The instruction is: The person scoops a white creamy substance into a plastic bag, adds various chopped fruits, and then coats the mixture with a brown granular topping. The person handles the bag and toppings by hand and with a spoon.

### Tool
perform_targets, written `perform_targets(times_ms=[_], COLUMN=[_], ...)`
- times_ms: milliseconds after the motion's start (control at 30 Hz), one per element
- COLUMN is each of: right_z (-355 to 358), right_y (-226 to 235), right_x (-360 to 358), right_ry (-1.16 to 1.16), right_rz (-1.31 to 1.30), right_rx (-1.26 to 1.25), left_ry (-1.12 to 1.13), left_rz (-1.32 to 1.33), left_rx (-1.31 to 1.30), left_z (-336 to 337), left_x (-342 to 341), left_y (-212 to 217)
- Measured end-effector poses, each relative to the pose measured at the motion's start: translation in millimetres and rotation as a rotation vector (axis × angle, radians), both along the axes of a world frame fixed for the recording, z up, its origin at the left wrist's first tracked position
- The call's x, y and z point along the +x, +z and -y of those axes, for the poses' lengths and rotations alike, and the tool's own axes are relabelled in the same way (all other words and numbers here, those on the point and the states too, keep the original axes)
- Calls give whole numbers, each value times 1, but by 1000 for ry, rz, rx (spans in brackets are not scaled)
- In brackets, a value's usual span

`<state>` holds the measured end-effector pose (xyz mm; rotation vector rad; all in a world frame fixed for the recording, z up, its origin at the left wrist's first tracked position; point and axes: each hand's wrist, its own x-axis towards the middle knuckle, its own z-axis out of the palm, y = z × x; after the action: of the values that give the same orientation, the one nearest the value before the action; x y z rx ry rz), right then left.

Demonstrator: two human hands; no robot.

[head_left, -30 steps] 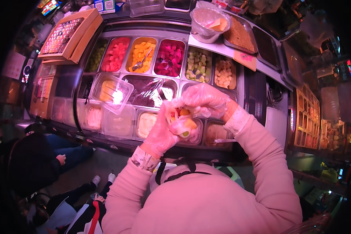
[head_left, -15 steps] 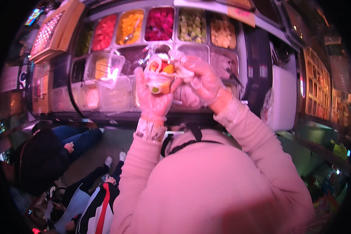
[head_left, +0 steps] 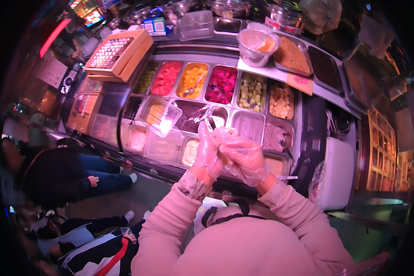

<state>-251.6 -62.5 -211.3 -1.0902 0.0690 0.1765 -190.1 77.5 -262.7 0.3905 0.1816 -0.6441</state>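
Note:
My left hand (head_left: 207, 152), in a clear plastic glove, is held upright with its fingers against my right hand (head_left: 244, 156), gloved likewise. Between them is a soft pale fruit wrap (head_left: 227, 133), mostly hidden by the fingers; just its pale top shows. My right fingers are curled around it, and the left palm and fingers cup its other side. Both hands are above the front row of tubs, close to a tub of white cream (head_left: 190, 152). A metal tub with shiny utensils (head_left: 195, 115) lies just beyond the left fingertips.
Behind the hands are tubs of red fruit cubes (head_left: 166, 77), yellow cubes (head_left: 192, 80), magenta cubes (head_left: 221, 83) and green cubes (head_left: 252, 93). A clear lidded box (head_left: 160, 114) sits left. A clear bucket (head_left: 257, 48) stands on the back ledge. People (head_left: 55, 172) are beyond the counter's left front.
My head view has tilted up, showing more of the back ledge. The hands have closed together around the wrap, covering the orange and yellow fruit that showed before.

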Motion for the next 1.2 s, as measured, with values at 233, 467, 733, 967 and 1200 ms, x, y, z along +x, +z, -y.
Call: perform_targets(times_ms=[233, 467, 733, 967, 1200], right_z=[29, 32, 29, 43, 45], right_y=[81, -2, -12, 63, 8], right_x=[5, -27, -35, -35, -22], right_ry=[-197, -240, -184, -167, -118], right_rz=[-107, -304, 176, -5, 737], right_rx=[694, 551, -98, 488, -1019], left_ry=[132, 347, 546, 540, 278], left_rz=[411, -237, 182, 785, 81], left_rx=[577, -187, 328, 584, 149], left_z=[-34, 24, 53, 22, 24], left_x=[-40, -56, -86, -69, -62], left_y=[119, -2, 39, 131, 17])
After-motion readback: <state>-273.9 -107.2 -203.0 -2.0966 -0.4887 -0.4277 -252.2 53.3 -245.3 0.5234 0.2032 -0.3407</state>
